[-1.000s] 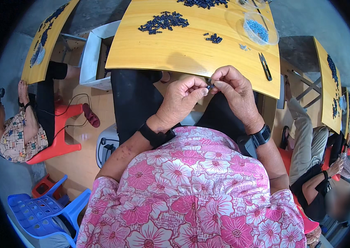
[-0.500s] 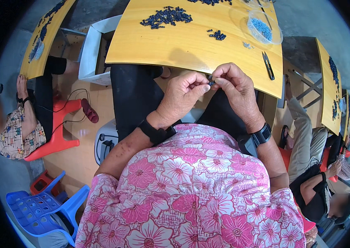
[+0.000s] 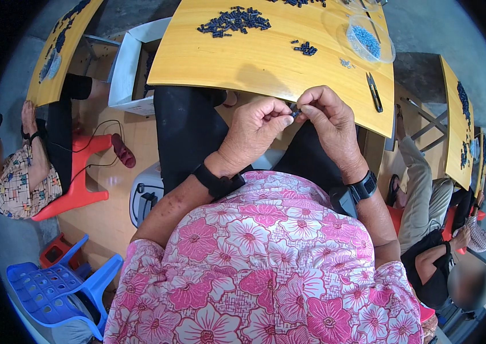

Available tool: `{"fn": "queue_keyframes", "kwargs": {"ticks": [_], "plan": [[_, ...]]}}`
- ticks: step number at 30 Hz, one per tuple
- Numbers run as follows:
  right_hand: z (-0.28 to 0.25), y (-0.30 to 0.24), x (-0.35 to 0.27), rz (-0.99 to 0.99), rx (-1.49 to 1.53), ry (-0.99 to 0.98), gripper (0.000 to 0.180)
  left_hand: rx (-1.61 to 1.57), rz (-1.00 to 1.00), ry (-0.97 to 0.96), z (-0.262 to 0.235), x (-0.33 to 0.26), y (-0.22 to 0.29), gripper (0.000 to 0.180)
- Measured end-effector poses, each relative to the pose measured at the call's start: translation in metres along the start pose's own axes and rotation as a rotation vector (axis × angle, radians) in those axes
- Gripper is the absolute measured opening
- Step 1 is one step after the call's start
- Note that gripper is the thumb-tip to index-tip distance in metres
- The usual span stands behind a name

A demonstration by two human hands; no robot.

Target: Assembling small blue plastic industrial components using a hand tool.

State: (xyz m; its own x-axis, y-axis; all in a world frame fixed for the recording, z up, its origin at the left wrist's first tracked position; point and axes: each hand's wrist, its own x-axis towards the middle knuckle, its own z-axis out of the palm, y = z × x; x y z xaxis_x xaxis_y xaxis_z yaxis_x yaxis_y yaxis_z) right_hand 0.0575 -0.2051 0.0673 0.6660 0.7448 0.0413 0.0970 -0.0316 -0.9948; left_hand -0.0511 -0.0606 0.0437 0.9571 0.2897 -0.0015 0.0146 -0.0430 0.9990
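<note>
Item 1: our left hand (image 3: 254, 131), fingers curled, thumb and forefinger pinched together on a small dark part (image 3: 294, 113). Black wrist strap (image 3: 218, 182) behind it.

Item 2: our right hand (image 3: 330, 123), fingertips closed on the same small dark part from the other side; both hands meet just below the near edge of the yellow table (image 3: 254, 57). Black watch (image 3: 362, 186) on this wrist. The part is too small for us to tell its shape.

Item 3: heap of dark small pieces (image 3: 234, 20) on the far side of the table; a smaller cluster (image 3: 304, 48) nearer the middle.

Item 4: clear round dish (image 3: 369, 39) holding blue bits, at the table's right.

Item 5: black snips (image 3: 374, 92) lying near the right edge, well apart from our hands.

Item 6: white box (image 3: 131, 63) left of the table; red stool (image 3: 82, 172) and blue plastic chair (image 3: 59, 286) lower left.

Item 7: 2 other people seated, 1 at left (image 3: 19, 178), 1 at right (image 3: 426, 195), at neighbouring yellow tables.
</note>
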Motion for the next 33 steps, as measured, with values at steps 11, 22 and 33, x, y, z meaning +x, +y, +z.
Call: {"fn": "queue_keyframes", "kwargs": {"ticks": [11, 22, 33], "plan": [[0.002, -0.002, 0.001, -0.086, -0.130, -0.008, 0.024, 0.028, 0.007, 0.012, 0.000, 0.000, 0.000, 0.007], [0.006, -0.015, 0.002, -0.281, -0.558, -0.042, 0.032, 0.019, -0.007, -0.006, 0.000, -0.002, -0.006, 0.005], [0.008, -0.007, 0.004, -0.264, -0.342, -0.015, 0.033, -0.272, -0.072, -0.063, -0.002, -0.003, -0.011, 0.009]]}}
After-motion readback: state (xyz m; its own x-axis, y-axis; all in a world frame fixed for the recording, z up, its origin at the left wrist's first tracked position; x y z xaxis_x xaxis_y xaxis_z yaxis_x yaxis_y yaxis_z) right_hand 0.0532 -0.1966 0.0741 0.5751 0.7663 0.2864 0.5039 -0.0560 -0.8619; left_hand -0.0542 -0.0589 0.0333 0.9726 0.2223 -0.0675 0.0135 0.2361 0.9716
